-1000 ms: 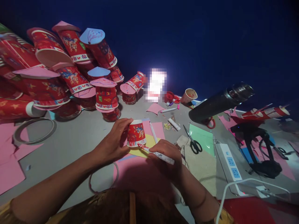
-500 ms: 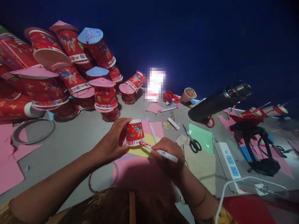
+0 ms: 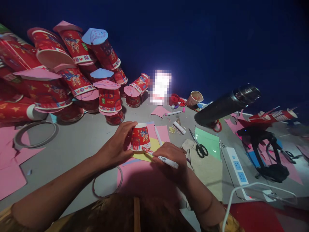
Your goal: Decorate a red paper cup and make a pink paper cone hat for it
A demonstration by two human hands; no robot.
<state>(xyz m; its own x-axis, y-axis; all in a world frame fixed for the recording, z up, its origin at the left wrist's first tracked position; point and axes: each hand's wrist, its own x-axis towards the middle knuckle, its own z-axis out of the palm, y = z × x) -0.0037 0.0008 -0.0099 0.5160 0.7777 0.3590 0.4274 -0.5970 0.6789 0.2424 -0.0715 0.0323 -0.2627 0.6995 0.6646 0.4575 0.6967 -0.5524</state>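
A red patterned paper cup (image 3: 140, 137) stands upside down over coloured paper, gripped along its left side by my left hand (image 3: 120, 141). Its lower white rim carries red and blue marks. My right hand (image 3: 172, 158) is closed round a white acrylic marker (image 3: 166, 160), whose red tip end meets the cup's rim near the bottom. Beneath lie a yellow sheet (image 3: 142, 157) and a pink sheet (image 3: 145, 180). Just behind the right hand rests another white marker (image 3: 158, 135).
Stacked red cups with paper tops (image 3: 72, 74) crowd the left. Black-handled scissors (image 3: 201, 150), a dark thermos (image 3: 224, 103), a power strip (image 3: 236, 170) with a white cable (image 3: 260, 184) and a black strapped device (image 3: 267, 158) occupy the right. A blurred bright screen (image 3: 161, 87) stands behind.
My right hand has shifted slightly left, taking the marker tip a little left along the cup's rim. The cup stays in my left hand, nearly unmoved.
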